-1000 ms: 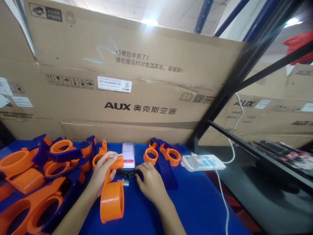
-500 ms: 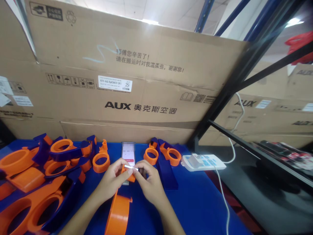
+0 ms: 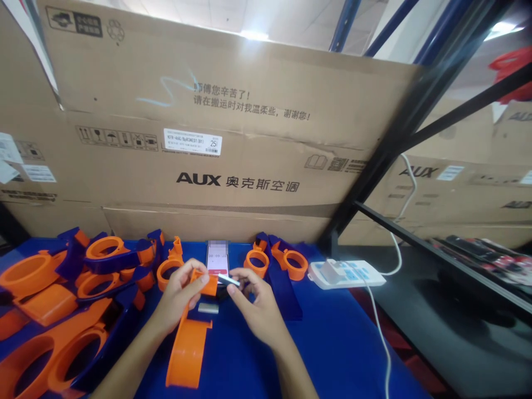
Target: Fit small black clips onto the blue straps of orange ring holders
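Observation:
My left hand [image 3: 180, 293] is closed on the top of an orange tape dispenser frame [image 3: 189, 352], whose wide curved part hangs down toward me. Between the fingertips of my right hand [image 3: 253, 302] is a small metal blade strip [image 3: 228, 280], tilted, its left end close to the frame's upper edge. A similar flat metal piece [image 3: 208, 307] lies on the blue table just below the hands. Behind them a phone [image 3: 218, 257] shows a timer on its screen. Something dark under the blade is partly hidden by my right hand.
Several orange and blue tape dispensers [image 3: 102, 266] are piled at the left. Single orange rings [image 3: 256, 262] and blue handle parts [image 3: 286, 296] sit behind and to the right. A white power strip [image 3: 347, 275] with cables lies at the right edge; a large carton [image 3: 236, 149] stands behind.
The blade strip has come away from the frame's top in my right hand, and the hands have moved apart. The frame has shifted left, uncovering the metal piece on the table.

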{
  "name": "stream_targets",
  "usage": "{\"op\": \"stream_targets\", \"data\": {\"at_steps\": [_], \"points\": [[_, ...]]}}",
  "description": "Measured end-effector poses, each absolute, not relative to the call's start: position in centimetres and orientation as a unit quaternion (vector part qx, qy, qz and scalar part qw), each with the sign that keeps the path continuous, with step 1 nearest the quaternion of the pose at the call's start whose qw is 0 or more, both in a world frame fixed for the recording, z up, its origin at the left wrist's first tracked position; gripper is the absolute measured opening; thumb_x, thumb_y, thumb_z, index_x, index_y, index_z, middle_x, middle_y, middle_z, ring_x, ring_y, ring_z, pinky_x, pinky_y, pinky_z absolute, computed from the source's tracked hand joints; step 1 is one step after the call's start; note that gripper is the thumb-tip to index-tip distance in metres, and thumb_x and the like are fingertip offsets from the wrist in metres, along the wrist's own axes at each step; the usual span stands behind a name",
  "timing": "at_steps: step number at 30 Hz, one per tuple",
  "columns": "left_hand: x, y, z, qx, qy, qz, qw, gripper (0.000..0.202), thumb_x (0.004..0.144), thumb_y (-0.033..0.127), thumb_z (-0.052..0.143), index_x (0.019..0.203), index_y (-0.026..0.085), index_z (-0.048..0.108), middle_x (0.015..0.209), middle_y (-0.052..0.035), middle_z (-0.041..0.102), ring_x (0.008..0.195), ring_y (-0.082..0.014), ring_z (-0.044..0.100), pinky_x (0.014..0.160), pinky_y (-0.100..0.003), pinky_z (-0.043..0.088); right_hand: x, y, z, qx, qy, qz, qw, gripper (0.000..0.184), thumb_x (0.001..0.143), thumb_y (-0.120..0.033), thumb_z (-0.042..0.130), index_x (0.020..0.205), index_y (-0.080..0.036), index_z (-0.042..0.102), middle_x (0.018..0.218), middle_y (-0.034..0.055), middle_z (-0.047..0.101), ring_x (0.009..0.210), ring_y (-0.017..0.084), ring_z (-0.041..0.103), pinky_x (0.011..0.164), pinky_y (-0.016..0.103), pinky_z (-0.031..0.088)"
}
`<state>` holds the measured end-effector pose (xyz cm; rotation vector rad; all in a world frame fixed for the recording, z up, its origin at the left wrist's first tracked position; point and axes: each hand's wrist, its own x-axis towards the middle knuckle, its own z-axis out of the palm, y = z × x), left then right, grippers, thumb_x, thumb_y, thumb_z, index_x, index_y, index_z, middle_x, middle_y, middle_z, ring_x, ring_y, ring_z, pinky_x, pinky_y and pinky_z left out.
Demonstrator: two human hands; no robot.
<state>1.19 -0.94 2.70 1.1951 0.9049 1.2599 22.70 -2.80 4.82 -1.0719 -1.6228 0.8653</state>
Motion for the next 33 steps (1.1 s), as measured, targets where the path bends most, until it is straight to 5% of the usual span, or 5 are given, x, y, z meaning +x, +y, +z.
{"op": "stream_targets", "data": {"at_steps": [8,14,19,27,33], "points": [[-1.0,-0.3,3.5,0.426,0.348,0.620,0.560,0.023,0.093,0.046,0.065,0.099,0.025,0.058,0.044,0.0107,0.042,0.034,-0.0082,0.036,0.039,-0.018,0.029,24.0,-2.5,4.9,-0.465,-0.694,0.221,0.504,0.019,0.098,-0.036,0.063,0.089,-0.021,0.072,0.085,0.0036,0.063,0.076,0.018,0.057,0.069,0.029,0.045],[-1.4,0.0,3.4,0.400,0.302,0.641,0.581,0.022,0.094,0.044,0.064,0.099,0.025,0.057,0.041,0.0084,0.045,0.032,-0.0099,0.037,0.037,-0.018,0.030,21.9,-2.7,3.3,-0.440,-0.853,0.142,0.240,0.018,0.094,-0.024,0.062,0.104,-0.027,0.077,0.092,0.0043,0.070,0.089,0.021,0.062,0.078,0.031,0.046],[-0.9,-0.1,2.9,0.413,0.290,0.634,0.586,0.019,0.094,0.042,0.064,0.099,0.024,0.058,0.043,0.0084,0.046,0.033,-0.0092,0.038,0.038,-0.018,0.031,20.7,-3.1,3.1,-0.448,-0.876,0.097,0.148,0.023,0.095,-0.028,0.060,0.113,-0.027,0.076,0.100,0.0058,0.071,0.097,0.023,0.061,0.075,0.030,0.044],[-0.8,0.1,3.1,0.405,0.336,0.628,0.573,0.027,0.091,0.050,0.065,0.097,0.025,0.055,0.041,0.0107,0.043,0.032,-0.0086,0.035,0.037,-0.019,0.030,20.7,-3.2,2.8,-0.442,-0.874,0.098,0.175,0.010,0.087,-0.020,0.067,0.089,-0.024,0.076,0.089,0.0052,0.070,0.088,0.023,0.061,0.068,0.030,0.042],[1.0,-0.9,2.8,0.433,0.383,0.596,0.558,0.026,0.091,0.048,0.069,0.098,0.025,0.060,0.048,0.0102,0.045,0.037,-0.0075,0.038,0.039,-0.018,0.028,21.7,-3.1,4.1,-0.434,-0.805,0.219,0.340,0.018,0.097,-0.027,0.060,0.106,-0.026,0.076,0.090,0.0047,0.073,0.083,0.022,0.065,0.073,0.031,0.048]]}}
